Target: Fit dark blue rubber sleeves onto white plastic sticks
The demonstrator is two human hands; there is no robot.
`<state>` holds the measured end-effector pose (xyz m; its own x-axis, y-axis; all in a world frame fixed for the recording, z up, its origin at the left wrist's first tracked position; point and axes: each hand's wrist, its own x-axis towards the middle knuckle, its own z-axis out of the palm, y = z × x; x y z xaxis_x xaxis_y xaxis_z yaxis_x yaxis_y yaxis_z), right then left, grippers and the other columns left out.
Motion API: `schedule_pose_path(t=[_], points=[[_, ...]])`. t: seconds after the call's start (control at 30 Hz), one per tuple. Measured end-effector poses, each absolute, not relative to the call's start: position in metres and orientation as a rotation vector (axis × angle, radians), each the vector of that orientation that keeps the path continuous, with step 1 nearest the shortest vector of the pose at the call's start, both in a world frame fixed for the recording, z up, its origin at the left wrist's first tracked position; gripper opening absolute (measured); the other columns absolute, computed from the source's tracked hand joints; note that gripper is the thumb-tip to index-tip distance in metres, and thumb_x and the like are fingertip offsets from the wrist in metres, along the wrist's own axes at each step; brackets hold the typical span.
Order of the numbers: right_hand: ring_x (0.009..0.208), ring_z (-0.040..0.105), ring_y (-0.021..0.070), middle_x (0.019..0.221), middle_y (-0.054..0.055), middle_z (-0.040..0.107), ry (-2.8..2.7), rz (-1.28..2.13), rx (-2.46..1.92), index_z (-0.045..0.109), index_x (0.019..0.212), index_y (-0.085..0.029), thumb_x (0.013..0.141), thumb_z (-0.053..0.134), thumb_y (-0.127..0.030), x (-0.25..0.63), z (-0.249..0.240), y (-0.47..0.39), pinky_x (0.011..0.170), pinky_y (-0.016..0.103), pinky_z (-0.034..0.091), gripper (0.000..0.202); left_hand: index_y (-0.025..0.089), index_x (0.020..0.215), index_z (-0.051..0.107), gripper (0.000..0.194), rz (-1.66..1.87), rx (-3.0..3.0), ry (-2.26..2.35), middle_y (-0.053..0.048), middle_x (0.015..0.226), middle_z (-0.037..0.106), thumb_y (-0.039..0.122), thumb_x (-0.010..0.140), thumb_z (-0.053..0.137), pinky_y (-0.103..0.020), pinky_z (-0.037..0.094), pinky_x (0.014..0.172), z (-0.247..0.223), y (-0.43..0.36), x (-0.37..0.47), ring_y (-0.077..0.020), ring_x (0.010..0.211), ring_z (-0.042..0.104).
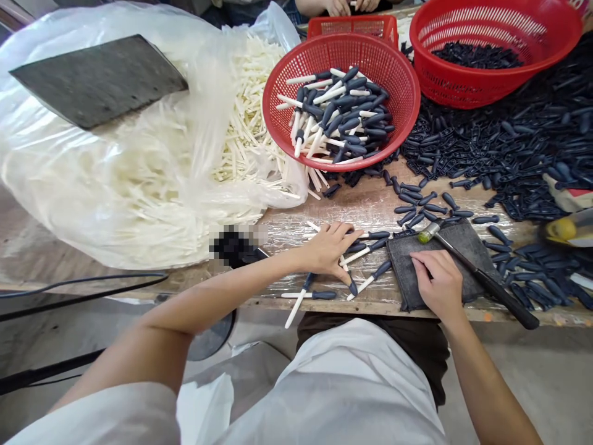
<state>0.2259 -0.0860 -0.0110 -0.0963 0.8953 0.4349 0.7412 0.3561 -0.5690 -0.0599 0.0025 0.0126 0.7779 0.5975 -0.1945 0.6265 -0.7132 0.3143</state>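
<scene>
My left hand [331, 249] reaches over several loose pieces on the table, each a white stick in a dark blue handle. Its fingers are spread, the thumb beside one dark handle [353, 288]. One such piece [369, 281] lies between my hands, and two more cross near the table edge. My right hand [438, 281] rests loosely closed on a dark grey cloth pad [403, 272]; nothing shows in its fingers, though their undersides are hidden. Beside it a hammer [486, 284] lies across the pad, its yellow-green head at the pad's far edge and its black grip over the table edge.
A red basket [410, 123] holds assembled pieces. Left of it, a clear plastic bag [199, 136] spills white sticks [245, 130]. Dark handles [486, 142] heap up at right, below another red basket [500, 83]. A co-worker's hands [354, 6] show at the top.
</scene>
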Motion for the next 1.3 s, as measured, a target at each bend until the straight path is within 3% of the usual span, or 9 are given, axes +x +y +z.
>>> schedule_pose_path(t=[0.23, 0.37, 0.5, 0.73, 0.87, 0.93, 1.07, 1.13, 1.3], points=[[0.086, 0.061, 0.0201, 0.089, 0.007, 0.072, -1.89, 0.249, -1.418, 0.071, 0.097, -0.019, 0.093, 0.056, -0.017, 0.226, -0.011, -0.086, 0.084, 0.035, 0.05, 0.016, 0.018, 0.152, 0.031, 0.096, -0.169, 2.764, 0.791, -0.023, 0.132, 0.049, 0.075, 0.079, 0.056, -0.045, 0.038, 0.094, 0.013, 0.002, -0.066, -0.0366, 0.114, 0.049], [0.087, 0.062, 0.0199, 0.09, 0.007, 0.072, -1.887, 0.258, -1.414, 0.071, 0.097, -0.019, 0.094, 0.055, -0.017, 0.226, -0.012, -0.086, 0.084, 0.035, 0.05, 0.016, 0.039, 0.146, 0.041, 0.058, -0.249, 2.91, 0.525, -0.017, 0.139, 0.047, 0.053, 0.091, 0.055, -0.042, 0.041, 0.09, 0.015, 0.009, -0.07, -0.032, 0.112, 0.052], [0.086, 0.061, 0.0196, 0.089, 0.007, 0.072, -1.886, 0.259, -1.416, 0.071, 0.097, -0.018, 0.094, 0.055, -0.017, 0.226, -0.012, -0.086, 0.084, 0.035, 0.05, 0.017, 0.043, 0.138, 0.048, 0.044, -0.233, 2.889, 0.49, -0.013, 0.137, 0.049, 0.028, 0.097, 0.05, -0.036, 0.046, 0.085, 0.018, 0.012, -0.066, -0.0251, 0.105, 0.056], [0.086, 0.062, 0.0199, 0.089, 0.007, 0.072, -1.873, 0.266, -1.412, 0.071, 0.097, -0.019, 0.094, 0.055, -0.018, 0.226, -0.013, -0.086, 0.083, 0.036, 0.05, 0.017, 0.035, 0.125, 0.062, 0.039, -0.329, 2.813, 0.433, -0.013, 0.128, 0.051, 0.02, 0.089, 0.055, -0.03, 0.051, 0.071, 0.029, 0.02, -0.045, -0.0233, 0.096, 0.062], [0.086, 0.062, 0.0198, 0.089, 0.006, 0.072, -1.871, 0.271, -1.407, 0.071, 0.098, -0.019, 0.094, 0.055, -0.017, 0.225, -0.015, -0.087, 0.082, 0.037, 0.05, 0.016, 0.035, 0.125, 0.063, 0.036, -0.343, 2.824, 0.498, -0.012, 0.128, 0.049, 0.025, 0.091, 0.055, -0.028, 0.052, 0.066, 0.033, 0.022, -0.051, -0.0173, 0.081, 0.063], [0.085, 0.062, 0.0195, 0.089, 0.006, 0.072, -1.868, 0.27, -1.402, 0.069, 0.098, -0.019, 0.094, 0.055, -0.016, 0.225, -0.016, -0.087, 0.081, 0.036, 0.049, 0.016, 0.033, 0.123, 0.064, 0.036, -0.22, 2.849, 0.548, -0.012, 0.129, 0.047, 0.024, 0.089, 0.058, -0.027, 0.053, 0.066, 0.044, 0.025, -0.056, -0.0173, 0.084, 0.063], [0.085, 0.061, 0.0189, 0.089, 0.005, 0.071, -1.863, 0.261, -1.376, 0.068, 0.099, -0.02, 0.094, 0.055, -0.014, 0.225, -0.018, -0.087, 0.081, 0.035, 0.049, 0.015, 0.026, 0.113, 0.067, 0.033, 0.46, 2.864, 0.646, -0.01, 0.126, 0.045, 0.018, 0.082, 0.063, -0.032, 0.055, 0.082, 0.091, 0.054, -0.06, -0.0211, 0.105, 0.057], [0.085, 0.061, 0.0185, 0.089, 0.005, 0.071, -1.866, 0.247, -1.364, 0.068, 0.1, -0.019, 0.094, 0.056, -0.013, 0.225, -0.019, -0.087, 0.082, 0.035, 0.049, 0.015, 0.025, 0.111, 0.066, 0.034, 0.769, 2.836, 0.827, -0.008, 0.118, 0.047, 0.016, 0.078, 0.063, -0.039, 0.053, 0.09, 0.118, 0.087, -0.056, -0.0215, 0.106, 0.054], [0.087, 0.062, 0.0186, 0.091, 0.005, 0.071, -1.866, 0.242, -1.369, 0.068, 0.1, -0.02, 0.094, 0.056, -0.014, 0.226, -0.021, -0.086, 0.083, 0.035, 0.049, 0.014, 0.018, 0.118, 0.062, 0.047, 0.716, 2.79, 1.137, -0.009, 0.114, 0.051, 0.016, 0.071, 0.066, -0.043, 0.047, 0.098, 0.156, 0.197, -0.048, -0.0249, 0.11, 0.053]])
